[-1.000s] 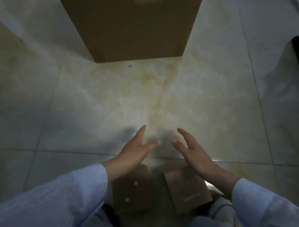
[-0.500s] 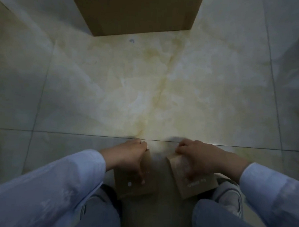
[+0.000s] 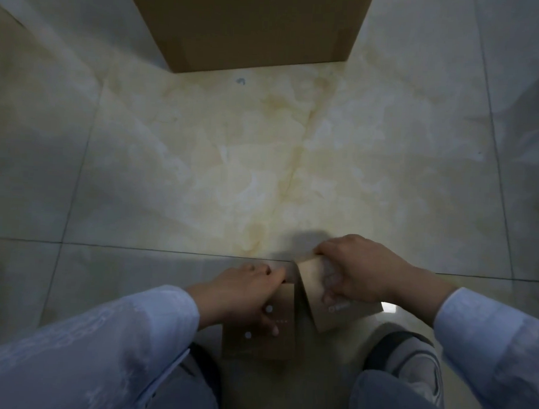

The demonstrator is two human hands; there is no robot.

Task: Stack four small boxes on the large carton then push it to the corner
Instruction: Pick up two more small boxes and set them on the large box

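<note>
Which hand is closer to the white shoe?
Right. The right hand grips a small box just above the white shoe; the left hand is farther left.

carton (image 3: 254,27): matt cardbd | sm boxes (image 3: 258,333): smooth kraft | floor (image 3: 232,171): glossy tile

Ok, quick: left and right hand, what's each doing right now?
Left hand: closed on the left small box, which lies flat.
Right hand: closed on the right small box, which sits tilted.
</note>
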